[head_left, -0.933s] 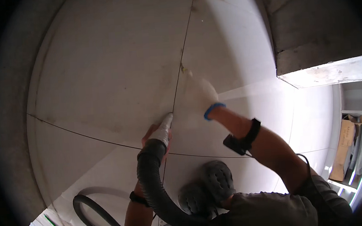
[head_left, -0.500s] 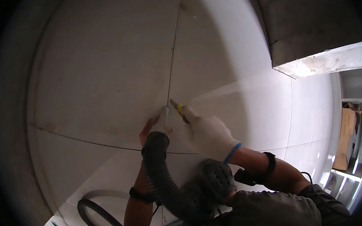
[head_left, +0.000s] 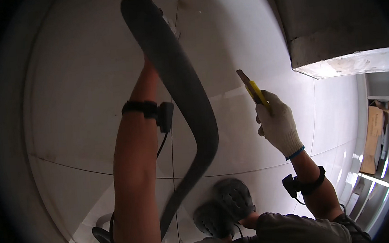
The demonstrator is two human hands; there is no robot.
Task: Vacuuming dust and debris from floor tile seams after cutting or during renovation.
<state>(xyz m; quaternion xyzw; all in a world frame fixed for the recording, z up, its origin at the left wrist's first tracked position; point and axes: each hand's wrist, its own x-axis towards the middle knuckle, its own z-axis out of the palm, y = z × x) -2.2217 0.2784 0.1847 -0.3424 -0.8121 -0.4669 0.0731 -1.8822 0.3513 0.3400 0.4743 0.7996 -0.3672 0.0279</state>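
Note:
A thick dark grey vacuum hose rises from the lower left and bends up to the far end of my outstretched left arm. My left hand is closed at the hose's end, with most of its fingers hidden behind it. Beside the hose there, a whitish piece shows only in part. On the right, my right hand, in a white knitted glove with a blue cuff edge, grips a yellow utility knife. Its blade end points up and left, apart from the hose and seemingly above the pale tiled floor.
Thin dark joints run between the large tiles. My feet in dark clogs stand at the lower middle. A dark block with a bright lower edge juts in at the upper right. Shelving with a cardboard box stands at the far right.
My left hand has carried the hose end far up and away, stretching the arm out. My right hand has drawn the utility knife off the tile joint, to the right. Both feet now show.

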